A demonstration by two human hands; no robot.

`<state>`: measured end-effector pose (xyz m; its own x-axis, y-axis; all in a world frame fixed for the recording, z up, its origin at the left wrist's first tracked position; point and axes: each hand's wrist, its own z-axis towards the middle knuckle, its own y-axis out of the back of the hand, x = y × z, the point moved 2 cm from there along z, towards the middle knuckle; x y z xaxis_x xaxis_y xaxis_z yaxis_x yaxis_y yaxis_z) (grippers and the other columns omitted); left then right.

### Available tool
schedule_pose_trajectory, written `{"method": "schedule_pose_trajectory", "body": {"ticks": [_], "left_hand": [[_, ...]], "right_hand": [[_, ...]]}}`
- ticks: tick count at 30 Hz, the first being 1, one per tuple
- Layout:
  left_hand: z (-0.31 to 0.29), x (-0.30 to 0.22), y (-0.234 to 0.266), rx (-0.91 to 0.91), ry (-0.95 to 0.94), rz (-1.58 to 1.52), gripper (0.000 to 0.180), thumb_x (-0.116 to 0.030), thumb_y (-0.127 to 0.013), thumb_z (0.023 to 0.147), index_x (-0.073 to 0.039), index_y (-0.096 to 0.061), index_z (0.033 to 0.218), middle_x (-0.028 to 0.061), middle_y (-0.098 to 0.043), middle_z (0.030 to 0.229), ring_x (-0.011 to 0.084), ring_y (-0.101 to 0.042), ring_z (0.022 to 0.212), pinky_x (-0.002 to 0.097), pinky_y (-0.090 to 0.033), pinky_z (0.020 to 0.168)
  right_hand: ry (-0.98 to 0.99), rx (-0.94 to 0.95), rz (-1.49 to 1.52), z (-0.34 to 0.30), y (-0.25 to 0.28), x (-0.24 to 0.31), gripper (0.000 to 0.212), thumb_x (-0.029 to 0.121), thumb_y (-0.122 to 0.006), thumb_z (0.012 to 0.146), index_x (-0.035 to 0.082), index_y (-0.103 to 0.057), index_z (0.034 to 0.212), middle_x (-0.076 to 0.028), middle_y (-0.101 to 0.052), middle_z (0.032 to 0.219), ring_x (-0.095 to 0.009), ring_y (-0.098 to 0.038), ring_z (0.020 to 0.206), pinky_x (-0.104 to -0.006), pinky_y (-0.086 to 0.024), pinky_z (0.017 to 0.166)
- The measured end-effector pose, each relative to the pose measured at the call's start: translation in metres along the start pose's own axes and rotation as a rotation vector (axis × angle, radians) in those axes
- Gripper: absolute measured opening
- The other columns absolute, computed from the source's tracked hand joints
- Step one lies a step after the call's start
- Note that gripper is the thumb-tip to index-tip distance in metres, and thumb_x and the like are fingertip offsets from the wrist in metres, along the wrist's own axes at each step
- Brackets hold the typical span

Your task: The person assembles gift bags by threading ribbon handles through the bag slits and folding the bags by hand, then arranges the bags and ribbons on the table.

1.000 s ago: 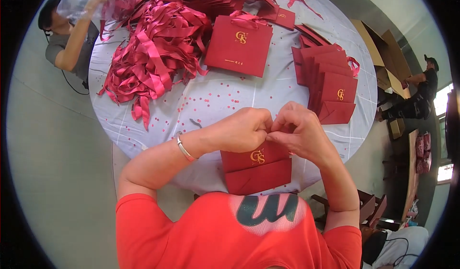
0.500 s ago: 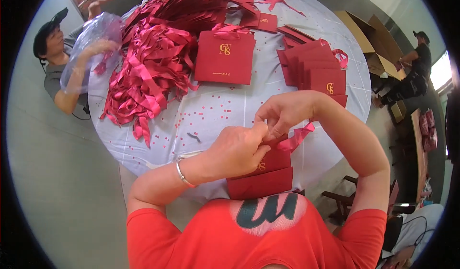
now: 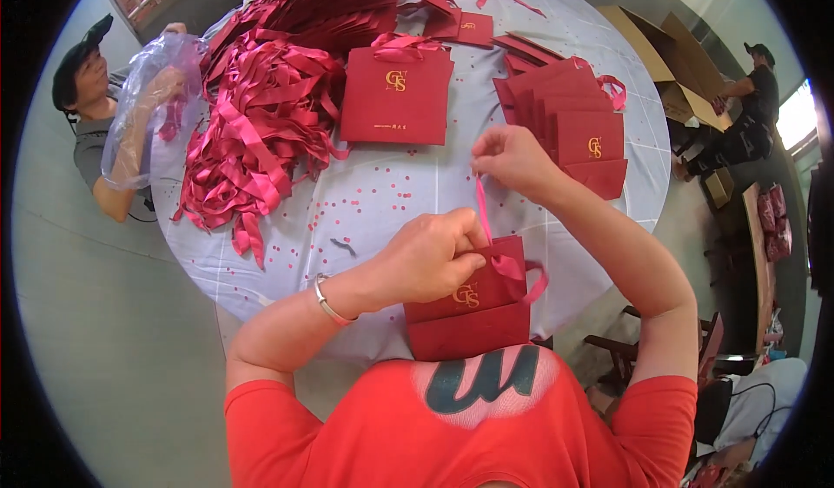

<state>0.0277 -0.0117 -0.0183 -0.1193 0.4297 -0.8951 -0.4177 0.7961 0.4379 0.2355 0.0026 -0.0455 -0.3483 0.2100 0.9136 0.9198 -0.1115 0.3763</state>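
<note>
Two hands; my right hand (image 3: 512,156) pinches a soft-looking pink ribbon (image 3: 483,210); left hand (image 3: 434,255) has curled fingers, hold unclear; red bag (image 3: 469,332) at surface (image 3: 565,271) edge seems light, stiffish; rim grips best.

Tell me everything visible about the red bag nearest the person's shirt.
The red bag looks like stiff paper, with gold lettering and a folded base panel. It lies flattened on the pale tablecloth, near the edge. Pink ribbon loops at its upper right, and a strand stretches up to the right hand. The left hand covers its upper left corner; grip unclear.
</note>
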Motion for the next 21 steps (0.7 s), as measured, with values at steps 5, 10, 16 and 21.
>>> {"method": "schedule_pose_trajectory", "body": {"ticks": [5,10,16,21], "left_hand": [[0.001,0.012,0.000,-0.007,0.059,0.052,0.020,-0.006,-0.067,0.083,0.001,-0.056,0.098,0.0138,-0.069,0.072,0.0180,-0.064,0.062,0.0328,-0.049,0.061],[0.004,0.020,-0.001,0.015,0.114,0.072,0.022,-0.007,-0.065,0.084,0.000,-0.058,0.104,0.0142,-0.069,0.072,0.0185,-0.064,0.063,0.0331,-0.050,0.063],[0.008,0.026,-0.006,0.069,0.153,0.033,0.023,-0.006,-0.064,0.086,-0.001,-0.063,0.108,0.0094,-0.070,0.074,0.0101,-0.061,0.065,0.0284,-0.049,0.062],[0.008,0.035,-0.010,0.069,0.183,-0.017,0.018,-0.005,-0.063,0.087,0.001,-0.065,0.104,0.0063,-0.071,0.078,0.0062,-0.061,0.070,0.0271,-0.050,0.064]], "right_hand": [[-0.006,0.057,-0.197,-0.038,-0.003,0.022,0.025,0.021,-0.071,0.088,-0.002,-0.066,0.098,-0.005,-0.067,0.083,-0.010,-0.061,0.068,-0.0247,-0.047,0.056],[0.051,0.142,-0.185,-0.099,0.007,0.022,0.036,0.028,-0.078,0.079,-0.003,-0.067,0.097,-0.011,-0.067,0.074,-0.018,-0.063,0.065,-0.0309,-0.051,0.061],[0.282,-0.058,-0.423,-0.128,-0.010,0.019,0.027,0.016,-0.079,0.070,0.004,-0.066,0.090,-0.011,-0.058,0.093,-0.024,-0.059,0.080,-0.0362,-0.050,0.068],[0.436,-0.095,-0.399,-0.122,-0.011,0.019,0.016,0.006,-0.073,0.073,0.003,-0.064,0.085,-0.009,-0.060,0.092,-0.021,-0.059,0.084,-0.0337,-0.048,0.069]]}}
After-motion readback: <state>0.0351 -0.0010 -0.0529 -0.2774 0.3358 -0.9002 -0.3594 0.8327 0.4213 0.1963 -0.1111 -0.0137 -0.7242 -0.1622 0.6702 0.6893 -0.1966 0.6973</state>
